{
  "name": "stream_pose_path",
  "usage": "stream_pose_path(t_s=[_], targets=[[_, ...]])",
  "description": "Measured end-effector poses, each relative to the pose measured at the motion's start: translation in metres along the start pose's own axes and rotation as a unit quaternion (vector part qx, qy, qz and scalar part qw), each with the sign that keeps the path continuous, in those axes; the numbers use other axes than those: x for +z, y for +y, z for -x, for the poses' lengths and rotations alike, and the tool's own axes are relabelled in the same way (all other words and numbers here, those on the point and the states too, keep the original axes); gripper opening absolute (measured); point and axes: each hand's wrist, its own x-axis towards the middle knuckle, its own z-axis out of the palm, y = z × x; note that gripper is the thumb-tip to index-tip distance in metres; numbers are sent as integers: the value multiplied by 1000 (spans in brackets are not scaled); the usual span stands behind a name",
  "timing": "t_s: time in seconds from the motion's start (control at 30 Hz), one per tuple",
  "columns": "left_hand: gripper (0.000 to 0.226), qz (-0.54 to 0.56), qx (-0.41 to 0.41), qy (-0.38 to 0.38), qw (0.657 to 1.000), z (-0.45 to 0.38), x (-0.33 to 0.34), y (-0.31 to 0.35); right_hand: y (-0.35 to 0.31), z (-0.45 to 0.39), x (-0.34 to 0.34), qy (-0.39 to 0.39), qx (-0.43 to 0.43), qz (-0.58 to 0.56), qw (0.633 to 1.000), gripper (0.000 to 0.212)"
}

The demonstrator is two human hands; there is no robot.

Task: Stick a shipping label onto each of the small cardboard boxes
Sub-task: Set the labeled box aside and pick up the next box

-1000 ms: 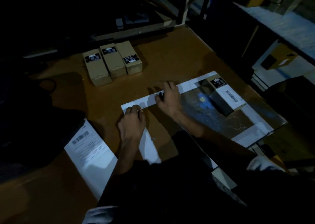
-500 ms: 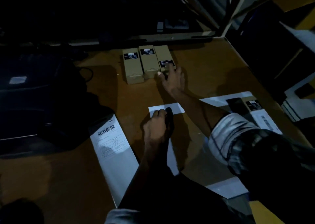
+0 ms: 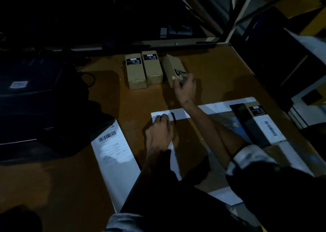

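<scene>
1. the right grip was clamped on the near end of a small cardboard box, far centre of the bench; its black label was unreadable.
2. the box's long axis ran near to far, its far end tilted up, just right of two boxes lying flat.
3. the left grip, fingers curled, pressed on a white backing sheet.
4. a shipping label lay near left, showing a barcode and small blurred text.

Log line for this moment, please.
right hand: grips third box, tilted off table | left hand: rests on label sheet | two boxes: unlabelled
</scene>
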Motion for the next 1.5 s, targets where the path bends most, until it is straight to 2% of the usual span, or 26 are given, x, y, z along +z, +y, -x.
stream_pose_path(t_s=[0.1, 0.2, 0.43, 0.57, 0.67, 0.8, 0.87, 0.93, 1.03, 1.13, 1.2, 1.3, 1.4, 1.43, 1.5], targets=[[24, -15, 3, 6, 1000, 0, -1, 1, 10, 46, -34, 26, 17, -67, 997, 44], [21, -15, 5, 12, 1000, -1, -2, 1, 20, 96, -76, 44, 19, -35, 998, 39], [17, -24, 16, 46, 999, 0, 4, 2, 40, 189, -162, -8, 61, 39, 997, 50], [18, -22, -10, 48, 999, 5, 7, 6, 51, 212, -187, -54, 43, 103, 992, 64], [19, 65, -81, 71, 992, 15, 9, 16, 54, 220, -199, -94, 41, 132, 986, 75], [18, 220, -79, 97, 967, 53, 9, 62, 59, 216, -216, -144, 25, 76, 986, 75], [31, 298, -109, 77, 945, 81, 14, 90, 65, 210, -226, -157, 37, -2, 987, 65], [60, 323, -127, 22, 938, 104, 26, 114, 72, 208, -233, -163, 53, -74, 983, 50], [90, 278, -85, 5, 957, 124, 44, 138, 87, 210, -239, -165, 47, -106, 979, 36], [108, 200, -113, 39, 972, 127, 48, 152, 103, 213, -239, -174, 50, -107, 978, 33], [111, 163, -138, 48, 976, 126, 47, 158, 111, 214, -239, -181, 60, -110, 975, 35], [100, 140, -157, 52, 976, 128, 46, 170, 115, 213, -244, -185, 66, -123, 973, 35], [98, 173, -189, 63, 965, 131, 43, 182, 119, 211, -252, -182, 65, -133, 972, 38], [102, 192, -190, 62, 961, 130, 43, 179, 121, 211, -254, -179, 64, -134, 973, 39], [106, 228, -135, 40, 963, 130, 35, 170, 124, 209, -257, -168, 56, -126, 976, 45]])
